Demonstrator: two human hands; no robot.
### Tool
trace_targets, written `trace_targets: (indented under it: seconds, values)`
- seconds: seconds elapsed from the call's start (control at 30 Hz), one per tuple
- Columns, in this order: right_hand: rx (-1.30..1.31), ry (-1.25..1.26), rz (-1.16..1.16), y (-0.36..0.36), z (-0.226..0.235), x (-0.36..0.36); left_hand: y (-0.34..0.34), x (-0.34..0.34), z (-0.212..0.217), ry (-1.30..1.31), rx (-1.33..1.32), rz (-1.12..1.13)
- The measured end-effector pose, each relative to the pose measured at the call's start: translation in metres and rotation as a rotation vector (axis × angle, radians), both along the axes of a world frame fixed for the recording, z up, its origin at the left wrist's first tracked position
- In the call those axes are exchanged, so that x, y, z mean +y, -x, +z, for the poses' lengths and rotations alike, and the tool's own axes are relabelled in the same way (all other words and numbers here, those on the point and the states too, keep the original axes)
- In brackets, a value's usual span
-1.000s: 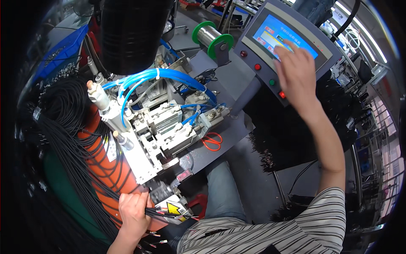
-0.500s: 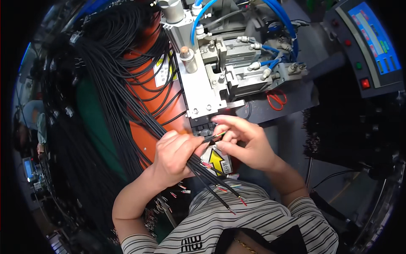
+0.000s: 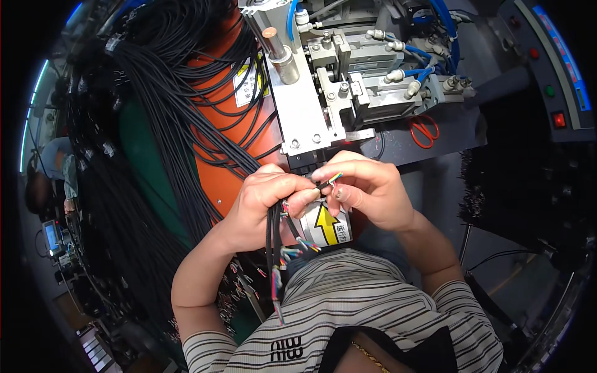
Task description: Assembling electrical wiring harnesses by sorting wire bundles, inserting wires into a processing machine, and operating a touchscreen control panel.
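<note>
My left hand is closed round a bundle of black cables. Between its thumb and forefinger one cable end sticks out to the right, with bared coloured wires at its tip. Curled about that tip are the fingers of my right hand, the forefinger at the cable and the thumb just below the wires. Other cable ends hang down below my left hand, showing red, blue, yellow and white wires. The rest of the bundle runs up and left from my grip.
A metal machine with cylinders and blue air hoses stands just beyond my hands. Below them sits a white label with a yellow arrow. Red-handled scissors lie right of the machine. A control panel is at far right. More cables cover the orange surface.
My left hand has tilted, and the loose cable ends now hang straight down instead of slanting right. My right hand has come closer to the pinched cable end. The view has shifted slightly.
</note>
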State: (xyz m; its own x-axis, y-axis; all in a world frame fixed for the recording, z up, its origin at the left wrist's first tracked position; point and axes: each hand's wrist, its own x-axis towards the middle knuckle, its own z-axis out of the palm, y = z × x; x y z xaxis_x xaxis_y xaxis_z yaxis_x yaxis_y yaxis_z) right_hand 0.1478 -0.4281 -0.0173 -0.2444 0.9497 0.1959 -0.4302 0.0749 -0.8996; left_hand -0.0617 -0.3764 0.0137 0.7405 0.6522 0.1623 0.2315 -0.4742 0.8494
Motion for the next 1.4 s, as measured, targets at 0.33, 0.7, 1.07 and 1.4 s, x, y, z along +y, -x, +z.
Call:
trace_targets:
  seconds: [0.33,0.7,1.07,1.4]
  values:
    - [-0.388,-0.112,-0.231,-0.002,-0.013,-0.005,-0.018,-0.011,0.0,-0.344,0.105,0.05]
    - [-0.886,-0.64,-0.577,0.019,-0.013,-0.012,-0.027,-0.021,-0.002,-0.231,-0.005,0.215]
    - [0.012,0.225,-0.012,-0.011,-0.003,0.001,-0.022,-0.008,0.003,-0.036,-0.018,0.085]
    - [-0.389,-0.142,-0.129,-0.017,0.002,0.009,-0.017,0.0,0.009,0.264,0.031,0.009]
